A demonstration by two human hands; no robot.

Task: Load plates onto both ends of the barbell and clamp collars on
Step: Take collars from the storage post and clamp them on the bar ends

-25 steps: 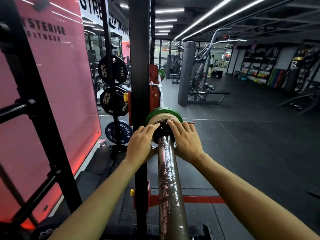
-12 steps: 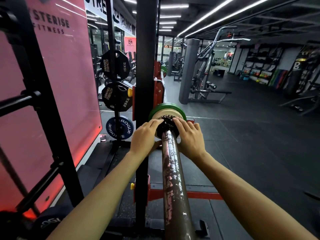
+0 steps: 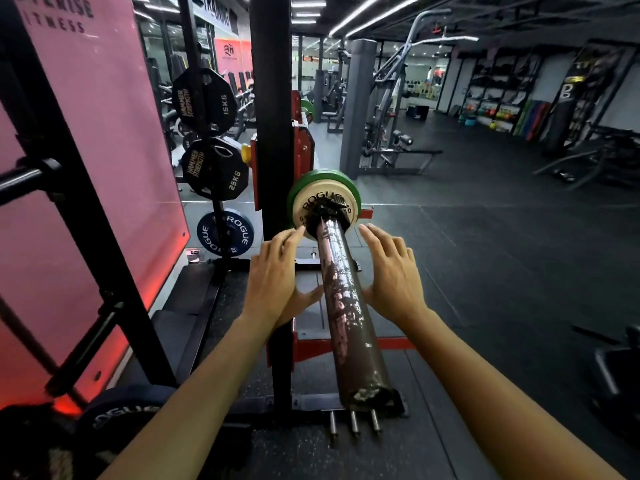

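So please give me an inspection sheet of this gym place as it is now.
Surface: dark rubber floor, bare near the bar.
Job's things: barbell sleeve carries a green plate, a cream plate and a black collar against them.
Clutter: spare plates on a storage post, a blue plate low on it.
Grippers: left hand and right hand open, beside the sleeve, holding nothing.
Cables: nothing seen.
Surroundings: black rack upright, pink wall panel, gym machines behind.

could not read the cream plate [image 3: 313, 202] lettering behind the black collar [image 3: 325, 211]; wall sign [image 3: 59, 15] cropped at top edge.
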